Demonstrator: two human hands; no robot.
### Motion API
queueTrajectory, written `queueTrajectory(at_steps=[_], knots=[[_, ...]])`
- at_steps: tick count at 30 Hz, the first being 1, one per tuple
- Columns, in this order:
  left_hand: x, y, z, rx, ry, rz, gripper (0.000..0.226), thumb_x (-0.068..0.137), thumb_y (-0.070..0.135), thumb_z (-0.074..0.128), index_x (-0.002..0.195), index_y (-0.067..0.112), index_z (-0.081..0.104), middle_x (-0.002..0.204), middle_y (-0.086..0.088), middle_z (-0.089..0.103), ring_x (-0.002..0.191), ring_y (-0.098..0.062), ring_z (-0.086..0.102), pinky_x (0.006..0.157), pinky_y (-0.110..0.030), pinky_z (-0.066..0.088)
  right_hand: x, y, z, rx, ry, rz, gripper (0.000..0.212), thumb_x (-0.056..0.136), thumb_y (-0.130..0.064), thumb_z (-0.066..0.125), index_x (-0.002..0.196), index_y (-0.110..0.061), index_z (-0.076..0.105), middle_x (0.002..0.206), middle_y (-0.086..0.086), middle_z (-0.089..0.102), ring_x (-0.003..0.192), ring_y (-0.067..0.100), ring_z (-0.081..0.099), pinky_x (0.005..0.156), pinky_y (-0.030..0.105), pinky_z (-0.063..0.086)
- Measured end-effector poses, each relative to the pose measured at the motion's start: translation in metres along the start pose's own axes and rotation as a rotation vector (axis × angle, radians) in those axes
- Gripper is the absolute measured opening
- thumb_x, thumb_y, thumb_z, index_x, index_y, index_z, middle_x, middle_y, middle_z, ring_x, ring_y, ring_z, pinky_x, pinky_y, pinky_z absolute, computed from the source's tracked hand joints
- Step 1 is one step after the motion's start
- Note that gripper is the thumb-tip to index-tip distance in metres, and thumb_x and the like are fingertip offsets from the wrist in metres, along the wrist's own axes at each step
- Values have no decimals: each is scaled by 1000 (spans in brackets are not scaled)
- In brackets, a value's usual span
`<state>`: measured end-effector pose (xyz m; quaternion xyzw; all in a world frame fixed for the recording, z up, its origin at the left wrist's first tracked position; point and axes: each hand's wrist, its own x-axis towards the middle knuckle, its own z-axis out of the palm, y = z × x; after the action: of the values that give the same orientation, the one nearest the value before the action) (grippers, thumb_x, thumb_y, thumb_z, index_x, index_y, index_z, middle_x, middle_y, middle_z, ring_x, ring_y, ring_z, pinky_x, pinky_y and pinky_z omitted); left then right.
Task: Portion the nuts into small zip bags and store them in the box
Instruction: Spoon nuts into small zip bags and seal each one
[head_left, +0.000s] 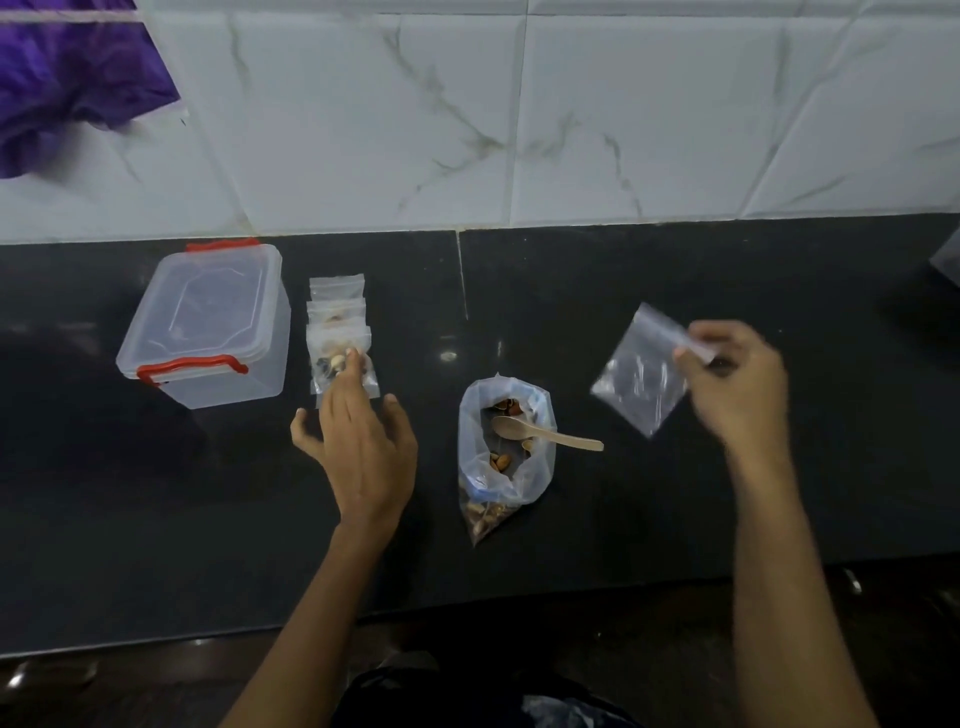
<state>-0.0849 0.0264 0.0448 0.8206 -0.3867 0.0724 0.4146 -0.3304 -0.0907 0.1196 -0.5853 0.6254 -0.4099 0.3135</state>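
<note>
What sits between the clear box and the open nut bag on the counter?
Head view: a short row of filled small zip bags, with the left hand resting fingertips on the nearest one. Otherwise bare dark counter between the box and nut bag.

bare forearms, no sleeves; dark clothing below, possibly trousers.

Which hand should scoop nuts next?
Left. The right hand is pinching the empty zip bag; the left hand holds nothing, and the spoon lies between both hands.
</note>
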Motion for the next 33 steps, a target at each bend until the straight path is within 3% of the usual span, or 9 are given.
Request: queueTrajectory(at_steps=[5,10,13,17,21,23,26,30,33], knots=[[16,28,-13,-249,45,-110,41,89,17,58,129,19,48,122,-1,60,114,-16,53,104,-44,22,-31,-72,32,386,-105,-69,17,88,-15,62,97,-28,67,91,-15,66,73,-7,62,53,7,45],[48,46,-32,-593,34,-72,24,88,41,56,110,46,50,116,12,54,113,-13,52,99,-56,36,-63,-115,111,495,-182,-72,17,84,-11,65,91,-25,71,85,-9,69,80,10,68,64,24,56],[64,38,-38,-529,89,-76,16,86,34,62,100,40,56,117,10,52,113,-14,48,96,-55,38,-70,-128,142,495,-197,-78,18,79,-13,71,82,-30,70,77,-16,68,81,5,67,71,30,58],[77,25,-39,-444,52,-155,8,85,35,63,89,39,57,112,4,51,110,-18,46,94,-52,39,-75,-125,168,425,-224,-101,7,76,-21,76,82,-19,72,75,-9,70,73,-3,65,65,13,51],[87,11,-41,-697,-184,-171,12,92,31,54,86,27,64,90,1,64,83,-6,60,73,-20,49,-80,-115,183,370,-263,-94,15,75,-28,76,79,-14,72,71,-7,69,70,-6,62,62,6,47],[91,7,-44,-775,-295,-203,23,92,29,53,80,13,66,78,-1,66,76,-6,62,69,-14,49,-79,-110,187,316,-339,-76,9,74,-23,77,76,-16,71,71,-7,69,69,-6,63,66,9,51],[92,0,-47,-822,-425,-149,20,90,24,56,77,13,67,70,1,67,71,-7,65,66,-15,51,-79,-104,192,257,-401,-40,8,71,-17,79,71,-15,71,69,-4,71,70,4,68,73,22,56],[89,-11,-48,-815,-492,-135,12,88,14,58,82,13,68,76,0,69,74,-8,68,63,-20,55,-79,-99,193,175,-460,-64,23,70,-22,80,58,-15,62,57,-5,63,56,-2,61,61,16,48],[85,-12,-49,-815,-489,-212,6,83,14,65,79,15,69,76,1,70,73,-8,68,61,-22,56,-75,-97,189,156,-538,-44,24,70,-20,80,59,-12,60,59,0,60,59,5,60,58,19,50]])
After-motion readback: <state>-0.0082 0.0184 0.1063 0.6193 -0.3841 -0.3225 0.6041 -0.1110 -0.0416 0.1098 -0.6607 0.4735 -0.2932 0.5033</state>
